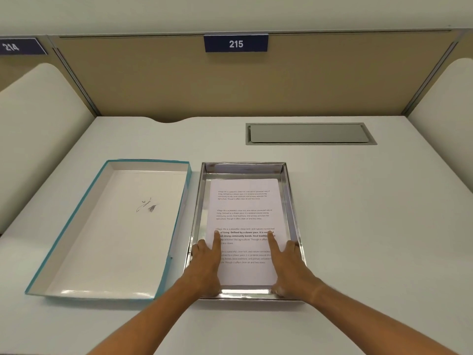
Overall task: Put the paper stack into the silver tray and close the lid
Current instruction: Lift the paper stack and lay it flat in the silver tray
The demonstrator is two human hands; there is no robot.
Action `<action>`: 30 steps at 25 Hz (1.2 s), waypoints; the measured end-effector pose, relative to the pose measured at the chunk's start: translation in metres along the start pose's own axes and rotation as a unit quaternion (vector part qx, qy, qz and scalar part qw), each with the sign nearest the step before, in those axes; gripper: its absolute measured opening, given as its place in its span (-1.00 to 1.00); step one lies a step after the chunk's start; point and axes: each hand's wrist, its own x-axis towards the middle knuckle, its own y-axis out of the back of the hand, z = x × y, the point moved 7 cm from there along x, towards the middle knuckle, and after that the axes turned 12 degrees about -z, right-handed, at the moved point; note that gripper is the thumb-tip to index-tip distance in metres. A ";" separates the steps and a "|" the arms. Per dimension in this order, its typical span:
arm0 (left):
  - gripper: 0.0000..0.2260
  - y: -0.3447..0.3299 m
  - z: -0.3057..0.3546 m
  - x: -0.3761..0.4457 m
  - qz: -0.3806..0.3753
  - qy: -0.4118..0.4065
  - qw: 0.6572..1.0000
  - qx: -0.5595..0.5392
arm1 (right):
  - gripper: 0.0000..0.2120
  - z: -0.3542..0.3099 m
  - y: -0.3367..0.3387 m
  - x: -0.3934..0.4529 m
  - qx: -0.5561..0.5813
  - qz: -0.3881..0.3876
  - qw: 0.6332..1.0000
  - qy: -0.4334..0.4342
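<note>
On the tabletop, the teal-edged lid lies upturned just left of the silver tray, which already holds the paper stack. The left hand and right hand press the stack with extended forefingers, gripping nothing. Judged next: release, invert the lid, seat it over the tray.

This is a numbered study or office carrel, of the kind found in a library or shared workroom. A white worktop is walled by a tan far partition and side dividers, with plates reading 215 and, to the left, 214. A grey cable hatch is set into the far right of the worktop.
</note>
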 end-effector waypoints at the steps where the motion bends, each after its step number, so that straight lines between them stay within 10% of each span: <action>1: 0.17 0.001 0.000 0.000 0.005 -0.002 1.000 0.001 | 0.23 0.000 0.000 0.000 0.001 0.004 1.000 -0.001; 26: 0.25 0.024 -0.005 0.014 -0.002 0.001 0.991 -0.131 | 0.26 0.004 0.021 0.009 0.137 -0.058 0.988 -0.034; 30: -0.07 0.062 -0.008 0.030 0.082 0.011 0.953 -0.292 | -0.34 0.009 0.061 0.031 0.312 0.077 0.946 -0.039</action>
